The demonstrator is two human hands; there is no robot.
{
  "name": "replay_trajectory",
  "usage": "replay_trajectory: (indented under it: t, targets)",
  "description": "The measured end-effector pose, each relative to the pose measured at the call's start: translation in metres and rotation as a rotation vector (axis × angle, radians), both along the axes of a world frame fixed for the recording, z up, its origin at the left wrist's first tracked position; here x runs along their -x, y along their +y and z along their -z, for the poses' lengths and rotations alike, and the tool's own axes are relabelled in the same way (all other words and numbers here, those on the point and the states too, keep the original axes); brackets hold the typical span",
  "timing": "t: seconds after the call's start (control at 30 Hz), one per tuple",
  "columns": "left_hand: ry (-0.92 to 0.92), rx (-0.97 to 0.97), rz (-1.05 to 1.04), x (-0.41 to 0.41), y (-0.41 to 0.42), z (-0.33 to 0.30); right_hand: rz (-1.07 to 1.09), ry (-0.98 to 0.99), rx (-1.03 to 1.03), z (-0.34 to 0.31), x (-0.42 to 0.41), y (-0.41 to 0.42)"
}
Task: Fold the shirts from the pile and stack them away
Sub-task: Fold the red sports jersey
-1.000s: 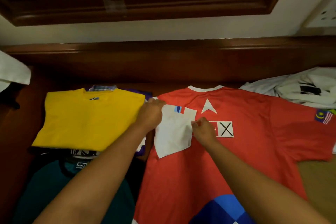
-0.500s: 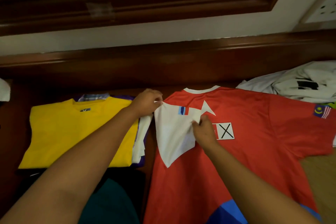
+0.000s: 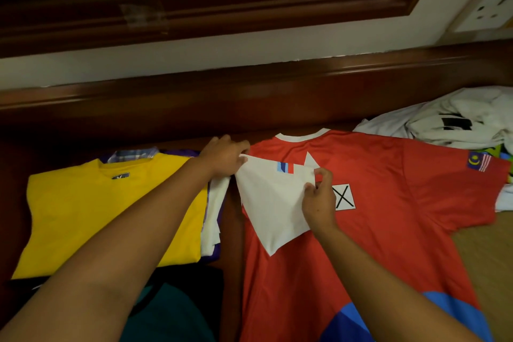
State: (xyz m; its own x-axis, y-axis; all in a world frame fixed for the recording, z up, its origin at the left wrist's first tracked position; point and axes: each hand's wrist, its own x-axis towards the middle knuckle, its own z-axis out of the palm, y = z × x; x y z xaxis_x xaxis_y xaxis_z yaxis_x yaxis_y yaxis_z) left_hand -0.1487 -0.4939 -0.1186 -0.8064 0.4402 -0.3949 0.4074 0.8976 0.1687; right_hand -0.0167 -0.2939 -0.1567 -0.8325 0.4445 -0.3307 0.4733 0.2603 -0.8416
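A red shirt (image 3: 372,219) with a white collar and blue hem patch lies flat, back up, in the middle. Its left sleeve (image 3: 272,203) is folded inward, white inside showing, over the back. My left hand (image 3: 226,155) pinches the sleeve's upper corner at the shoulder. My right hand (image 3: 319,200) pinches the sleeve's right edge beside a white square with a black X. To the left sits a stack of folded shirts, a yellow one (image 3: 111,216) on top. A crumpled pile of white shirts (image 3: 455,119) lies at the back right.
A dark wooden ledge (image 3: 249,103) runs along the back under a wood-framed mirror. A wall socket (image 3: 488,8) is at the top right. A teal garment (image 3: 166,314) lies near me at the lower left. Tan bedding (image 3: 488,264) shows at the right.
The folded sleeve has been drawn wider and flatter across the red shirt's back. My right hand shifted right along its edge, and my left hand moved up to the shoulder corner.
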Motion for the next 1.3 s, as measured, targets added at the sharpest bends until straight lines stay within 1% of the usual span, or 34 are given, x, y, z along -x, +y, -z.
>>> replay_trajectory:
  t: [0.1,0.23,0.3,0.4,0.47,0.53,0.57,0.63,0.7,0.73,0.9,1.0,1.1,1.2,1.3]
  targets:
    - [-0.002,0.122,0.084,0.001,0.002,0.004,-0.020,0.024,-0.070,0.003,-0.003,0.002]
    - [0.068,0.159,0.034,0.000,0.006,0.012,-0.070,0.021,-0.157,0.008,-0.003,0.004]
    - [0.161,0.127,-0.042,-0.010,0.010,0.016,-0.080,-0.006,-0.210,0.013,-0.003,0.005]
    - [0.256,-0.031,-0.216,-0.047,0.022,0.026,-0.153,-0.076,-0.365,0.021,-0.015,0.006]
    - [0.204,-0.060,-0.200,-0.081,0.031,0.036,-0.267,-0.050,-0.541,0.025,-0.030,0.003]
    - [0.114,-0.018,-0.168,-0.106,0.034,0.049,-0.463,-0.048,-0.653,0.032,-0.046,0.000]
    - [0.089,0.012,-0.177,-0.113,0.033,0.054,-0.568,-0.091,-0.685,0.034,-0.051,0.000]
    - [0.071,0.044,-0.198,-0.116,0.031,0.060,-0.650,-0.223,-0.720,0.039,-0.055,0.007]
    - [0.062,0.060,-0.188,-0.115,0.031,0.060,-0.642,-0.262,-0.741,0.042,-0.055,0.017]
    - [0.056,0.068,-0.183,-0.115,0.033,0.059,-0.630,-0.251,-0.716,0.041,-0.054,0.021]
    - [0.091,0.063,-0.213,-0.115,0.044,0.051,-0.545,-0.073,-0.486,0.018,-0.060,0.048]
    - [0.080,0.007,-0.206,-0.120,0.070,0.039,-0.392,-0.017,-0.409,-0.007,-0.069,0.084]
    - [0.100,-0.143,-0.157,-0.121,0.113,0.027,-0.200,0.014,-0.409,-0.022,-0.080,0.137]
    - [0.114,-0.287,-0.091,-0.115,0.174,0.012,-0.013,0.057,-0.417,-0.023,-0.087,0.200]
    - [0.097,-0.339,-0.013,-0.107,0.246,0.002,0.087,0.034,-0.408,-0.017,-0.090,0.258]
